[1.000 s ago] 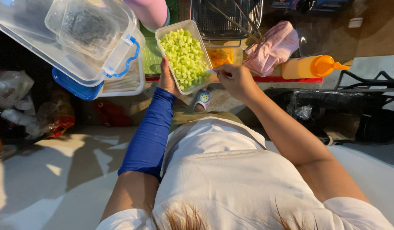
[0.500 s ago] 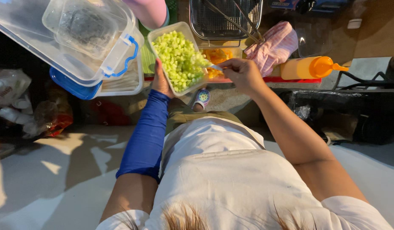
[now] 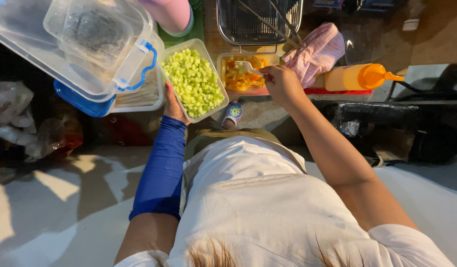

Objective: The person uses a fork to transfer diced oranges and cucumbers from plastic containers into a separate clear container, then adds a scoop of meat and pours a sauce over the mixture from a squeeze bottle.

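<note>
**Tubs and contents at the counter**

The left hand (image 3: 173, 105) grips the cucumber tub (image 3: 195, 79), full of diced green cubes. The right hand (image 3: 283, 84), closed on a white fork (image 3: 248, 66), dips it into the tub of orange-yellow pieces (image 3: 241, 74). Stacked lidded containers (image 3: 90, 44) are cropped; their contents are unclear.

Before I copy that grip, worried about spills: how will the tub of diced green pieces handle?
The tub of diced green pieces, brimful and lidless, is probably heavy and spill-prone if tilted. Its thin clear walls may flex; the left hand supports one end only.

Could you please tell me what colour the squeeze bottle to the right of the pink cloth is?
The squeeze bottle is orange, cap and nozzle included; the head view shows it.
</note>
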